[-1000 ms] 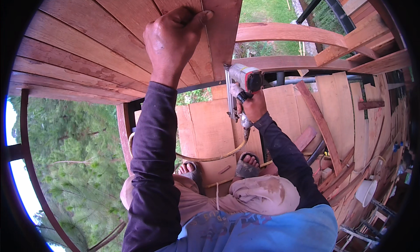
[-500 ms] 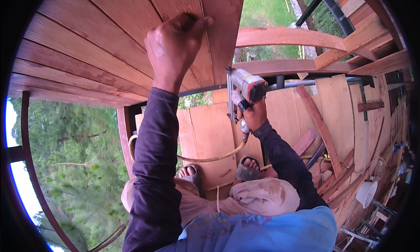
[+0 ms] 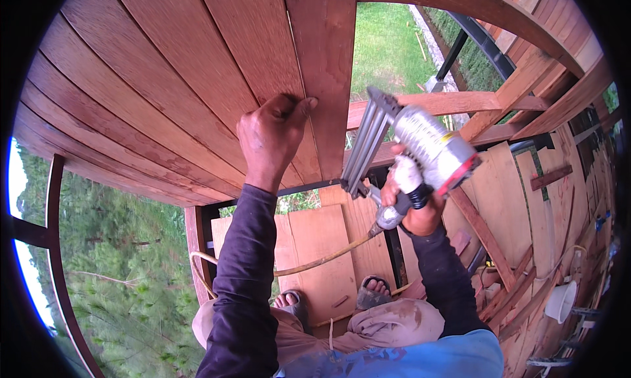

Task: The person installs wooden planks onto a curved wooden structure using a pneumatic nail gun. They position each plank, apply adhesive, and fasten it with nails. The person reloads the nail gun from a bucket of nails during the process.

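My left hand [image 3: 273,138] is curled into a fist against the reddish wooden boards [image 3: 217,63], its thumb lying across a seam onto the outermost board [image 3: 322,56]. Its fingers are closed and anything inside them is hidden. To the right, my right hand [image 3: 420,210] grips the handle of a pneumatic nail gun [image 3: 430,148] with a silver body and red cap. The gun is tilted, its nose up beside the outermost board and apart from it, with a slanted grey magazine [image 3: 370,141]. A yellowish air hose [image 3: 322,260] runs from its handle down to the left.
Open wooden framing [image 3: 453,103] spans the right of the boards, with grass [image 3: 388,49] visible beyond. Below, my sandaled feet stand on plywood sheets [image 3: 315,240]. Loose timber [image 3: 486,237] and a white bucket [image 3: 560,302] lie right. Trees [image 3: 131,292] show past a dark railing at left.
My right hand has lifted the nail gun rightward and closer to me, tilting it away from the boards. My left fist stays on the boards, a little lower in the view as the view shifts.
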Action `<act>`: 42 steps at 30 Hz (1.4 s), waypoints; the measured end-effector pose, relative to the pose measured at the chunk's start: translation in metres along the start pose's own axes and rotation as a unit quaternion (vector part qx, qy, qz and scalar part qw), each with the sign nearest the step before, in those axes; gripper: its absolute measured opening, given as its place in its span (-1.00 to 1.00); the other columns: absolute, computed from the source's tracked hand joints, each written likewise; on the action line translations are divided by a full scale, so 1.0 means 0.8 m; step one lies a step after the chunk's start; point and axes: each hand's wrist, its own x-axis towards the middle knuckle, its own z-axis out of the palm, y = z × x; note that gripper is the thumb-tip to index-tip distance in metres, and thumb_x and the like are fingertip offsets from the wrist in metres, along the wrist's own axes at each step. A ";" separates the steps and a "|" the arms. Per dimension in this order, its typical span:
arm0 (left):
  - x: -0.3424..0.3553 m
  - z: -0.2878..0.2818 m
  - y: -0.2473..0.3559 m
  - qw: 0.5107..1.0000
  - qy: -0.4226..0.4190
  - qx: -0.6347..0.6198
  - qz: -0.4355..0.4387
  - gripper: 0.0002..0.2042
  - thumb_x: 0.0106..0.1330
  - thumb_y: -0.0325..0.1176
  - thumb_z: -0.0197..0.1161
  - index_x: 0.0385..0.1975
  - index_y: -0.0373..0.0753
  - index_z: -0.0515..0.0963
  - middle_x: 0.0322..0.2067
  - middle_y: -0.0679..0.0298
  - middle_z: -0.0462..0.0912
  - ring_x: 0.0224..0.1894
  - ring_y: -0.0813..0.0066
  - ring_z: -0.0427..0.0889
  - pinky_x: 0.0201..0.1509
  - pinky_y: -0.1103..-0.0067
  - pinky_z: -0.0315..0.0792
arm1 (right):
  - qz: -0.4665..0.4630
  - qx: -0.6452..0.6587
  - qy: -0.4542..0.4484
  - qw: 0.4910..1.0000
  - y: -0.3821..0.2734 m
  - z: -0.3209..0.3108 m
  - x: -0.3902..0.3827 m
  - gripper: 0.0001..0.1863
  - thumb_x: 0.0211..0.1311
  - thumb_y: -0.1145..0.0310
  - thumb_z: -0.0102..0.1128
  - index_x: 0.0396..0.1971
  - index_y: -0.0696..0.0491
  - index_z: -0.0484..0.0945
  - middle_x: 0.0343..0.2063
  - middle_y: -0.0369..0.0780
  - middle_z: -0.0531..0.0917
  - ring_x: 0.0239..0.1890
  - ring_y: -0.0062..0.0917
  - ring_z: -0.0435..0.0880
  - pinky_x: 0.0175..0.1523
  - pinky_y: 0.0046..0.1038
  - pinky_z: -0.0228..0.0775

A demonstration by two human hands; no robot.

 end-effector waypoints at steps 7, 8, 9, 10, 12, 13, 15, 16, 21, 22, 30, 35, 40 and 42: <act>-0.001 -0.002 0.003 1.000 -0.004 0.006 -0.007 -0.74 0.18 -0.16 0.53 -0.48 -0.25 0.74 -0.68 0.24 0.65 -0.65 0.55 0.63 -0.51 0.54 0.43 | -0.081 0.062 -0.042 0.994 -0.055 0.041 0.023 -0.55 0.35 0.36 0.21 0.19 0.19 0.45 -0.32 -0.21 0.63 -0.47 -0.60 0.60 -0.41 -0.49 0.44; -0.001 -0.003 0.003 1.000 0.000 0.007 -0.006 -0.74 0.18 -0.16 0.53 -0.47 -0.25 0.74 -0.68 0.23 0.65 -0.65 0.54 0.63 -0.51 0.54 0.43 | -0.096 0.039 -0.035 0.994 -0.056 0.044 0.025 -0.54 0.35 0.36 0.22 0.19 0.18 0.45 -0.27 -0.19 0.64 -0.41 -0.60 0.62 -0.39 -0.50 0.45; -0.002 -0.003 0.002 1.000 0.002 0.005 -0.005 -0.73 0.17 -0.15 0.53 -0.47 -0.26 0.74 -0.68 0.23 0.65 -0.65 0.53 0.64 -0.51 0.53 0.43 | -0.110 0.015 -0.026 0.993 -0.057 0.046 0.026 -0.54 0.35 0.36 0.23 0.20 0.18 0.45 -0.23 -0.17 0.64 -0.34 -0.60 0.64 -0.37 -0.51 0.47; -0.001 -0.003 0.002 1.000 0.004 0.003 -0.005 -0.73 0.17 -0.15 0.53 -0.47 -0.26 0.74 -0.68 0.23 0.65 -0.65 0.51 0.64 -0.50 0.52 0.44 | -0.119 -0.003 -0.022 0.993 -0.061 0.051 0.028 -0.50 0.34 0.31 0.25 0.20 0.19 0.42 -0.19 -0.16 0.64 -0.31 -0.58 0.64 -0.33 -0.50 0.48; 0.001 -0.003 0.002 1.000 0.001 -0.005 -0.014 -0.73 0.17 -0.15 0.53 -0.46 -0.26 0.75 -0.68 0.22 0.66 -0.65 0.50 0.65 -0.50 0.51 0.44 | -0.141 -0.042 -0.013 0.989 -0.071 0.060 0.034 -0.42 0.31 0.22 0.31 0.21 0.21 0.38 -0.12 -0.14 0.62 -0.24 -0.55 0.64 -0.25 -0.48 0.50; 0.001 -0.002 0.003 1.000 -0.001 -0.009 -0.019 -0.73 0.16 -0.15 0.53 -0.46 -0.26 0.75 -0.68 0.22 0.66 -0.64 0.49 0.65 -0.50 0.51 0.45 | -0.156 -0.074 -0.005 0.985 -0.076 0.062 0.037 -0.42 0.31 0.22 0.31 0.21 0.21 0.38 -0.11 -0.14 0.62 -0.24 -0.55 0.64 -0.24 -0.48 0.50; 0.000 -0.005 0.007 1.000 -0.004 0.002 -0.021 -0.73 0.17 -0.15 0.54 -0.45 -0.26 0.75 -0.68 0.22 0.66 -0.64 0.49 0.65 -0.50 0.52 0.44 | -0.176 -0.123 0.001 0.977 -0.082 0.066 0.039 -0.42 0.32 0.22 0.30 0.21 0.21 0.38 -0.11 -0.14 0.62 -0.23 -0.55 0.64 -0.24 -0.47 0.50; 0.000 -0.006 0.008 1.000 -0.005 0.008 -0.021 -0.73 0.17 -0.15 0.54 -0.45 -0.26 0.75 -0.68 0.22 0.66 -0.64 0.50 0.65 -0.50 0.53 0.44 | -0.182 -0.143 0.002 0.973 -0.085 0.067 0.039 -0.43 0.32 0.22 0.30 0.21 0.21 0.38 -0.10 -0.14 0.62 -0.23 -0.55 0.64 -0.24 -0.47 0.50; -0.001 -0.002 0.005 1.000 0.006 -0.004 0.001 -0.74 0.16 -0.17 0.55 -0.46 -0.26 0.75 -0.68 0.21 0.66 -0.66 0.52 0.64 -0.53 0.55 0.43 | -0.206 -0.219 0.005 0.954 -0.089 0.072 0.044 -0.43 0.32 0.23 0.30 0.21 0.21 0.39 -0.09 -0.15 0.62 -0.22 -0.54 0.64 -0.22 -0.46 0.51; -0.001 -0.003 0.004 1.000 0.010 -0.004 0.008 -0.74 0.15 -0.17 0.55 -0.47 -0.26 0.75 -0.68 0.21 0.66 -0.66 0.52 0.63 -0.54 0.55 0.42 | -0.210 -0.229 0.005 0.951 -0.090 0.073 0.044 -0.43 0.32 0.23 0.29 0.21 0.21 0.39 -0.08 -0.15 0.62 -0.21 -0.54 0.64 -0.22 -0.46 0.51; -0.001 0.001 -0.002 1.000 0.015 0.005 0.013 -0.74 0.14 -0.19 0.57 -0.50 -0.27 0.74 -0.68 0.22 0.67 -0.68 0.54 0.62 -0.56 0.56 0.41 | -0.227 -0.303 0.007 0.926 -0.087 0.075 0.046 -0.45 0.33 0.24 0.28 0.22 0.21 0.40 -0.06 -0.15 0.62 -0.19 -0.53 0.65 -0.20 -0.44 0.51; 0.000 0.001 -0.003 1.000 0.016 0.000 0.020 -0.75 0.13 -0.19 0.57 -0.50 -0.25 0.74 -0.68 0.22 0.67 -0.69 0.53 0.61 -0.56 0.56 0.40 | -0.235 -0.337 0.004 0.912 -0.085 0.073 0.048 -0.45 0.34 0.25 0.28 0.22 0.21 0.40 -0.04 -0.15 0.62 -0.18 -0.52 0.65 -0.18 -0.43 0.52; 0.000 0.002 -0.002 0.999 0.026 0.003 0.021 -0.77 0.14 -0.21 0.56 -0.50 -0.25 0.74 -0.68 0.22 0.67 -0.69 0.53 0.62 -0.56 0.56 0.41 | -0.241 -0.367 0.000 0.898 -0.087 0.071 0.049 -0.46 0.34 0.25 0.27 0.22 0.21 0.40 -0.02 -0.15 0.62 -0.17 -0.51 0.65 -0.17 -0.42 0.52; 0.000 0.003 -0.002 0.999 0.026 -0.004 0.019 -0.78 0.15 -0.22 0.55 -0.50 -0.26 0.74 -0.68 0.23 0.67 -0.69 0.55 0.62 -0.56 0.57 0.41 | -0.245 -0.381 0.002 0.891 -0.085 0.070 0.049 -0.46 0.34 0.26 0.27 0.22 0.21 0.41 -0.01 -0.15 0.62 -0.16 -0.51 0.65 -0.16 -0.41 0.52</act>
